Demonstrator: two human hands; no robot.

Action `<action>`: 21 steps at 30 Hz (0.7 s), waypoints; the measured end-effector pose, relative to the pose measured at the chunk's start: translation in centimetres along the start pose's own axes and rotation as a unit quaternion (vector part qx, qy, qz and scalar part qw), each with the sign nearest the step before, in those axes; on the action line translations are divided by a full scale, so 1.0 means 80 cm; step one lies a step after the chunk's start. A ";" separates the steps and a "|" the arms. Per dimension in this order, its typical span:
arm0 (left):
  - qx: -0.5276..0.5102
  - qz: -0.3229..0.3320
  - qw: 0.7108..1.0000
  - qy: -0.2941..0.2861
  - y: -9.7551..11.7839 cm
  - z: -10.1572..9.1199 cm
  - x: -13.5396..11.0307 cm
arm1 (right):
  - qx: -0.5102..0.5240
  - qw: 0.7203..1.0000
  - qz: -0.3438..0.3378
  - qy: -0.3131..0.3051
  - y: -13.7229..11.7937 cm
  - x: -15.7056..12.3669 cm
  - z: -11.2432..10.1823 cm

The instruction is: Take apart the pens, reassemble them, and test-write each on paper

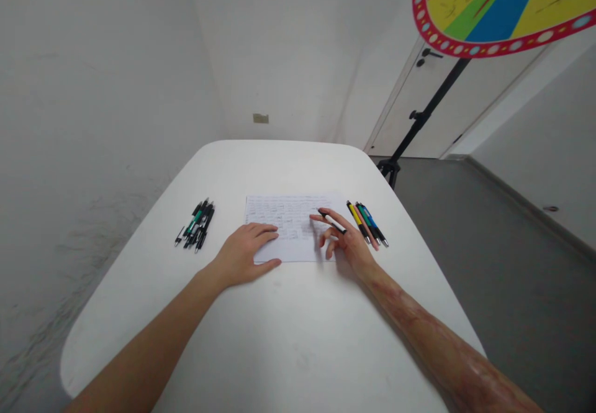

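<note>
Head view: the left hand [243, 249] lies palm down, fingers spread, over the near left part of a written sheet [295, 250] at the middle of the white table [298, 332]. The right hand [350, 243], fingers loosely curled, holds a black-and-white pen [334, 223] above the sheet's right side, left of some coloured pens [366, 223]. Apparent step: readying the pen for writing; the next move probably calls for a firmer grip

An office-like room is suggested by the white table [298, 338], set near scuffed pale walls [116, 90], on which pens [199, 219] are laid left and right of a handwritten sheet [300, 251]. At the far right, a door [488, 97] is seen behind a multicoloured wheel [503, 9] mounted on a black stand [429, 110].
</note>
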State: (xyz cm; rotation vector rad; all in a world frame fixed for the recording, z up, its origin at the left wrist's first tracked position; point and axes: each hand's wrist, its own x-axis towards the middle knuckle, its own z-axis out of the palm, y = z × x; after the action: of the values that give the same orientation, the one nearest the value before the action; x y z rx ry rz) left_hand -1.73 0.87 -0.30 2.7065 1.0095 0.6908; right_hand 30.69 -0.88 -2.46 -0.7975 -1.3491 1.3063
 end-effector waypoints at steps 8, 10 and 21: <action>0.001 0.000 1.000 -0.001 0.000 -0.001 0.001 | -0.048 0.999 -0.011 -0.010 -0.006 -0.003 0.004; 0.002 0.002 1.000 0.002 0.001 -0.002 0.001 | -0.053 0.999 -0.007 -0.010 -0.008 -0.004 0.007; -0.001 0.000 1.000 0.001 0.000 -0.001 0.001 | -0.190 0.980 -0.047 0.035 -0.018 -0.004 0.017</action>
State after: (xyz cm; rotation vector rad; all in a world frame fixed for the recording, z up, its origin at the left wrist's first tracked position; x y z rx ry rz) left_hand -1.74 0.90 -0.24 2.7054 1.0085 0.6942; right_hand 29.76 -1.78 -0.94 -1.0148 -1.5839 0.9482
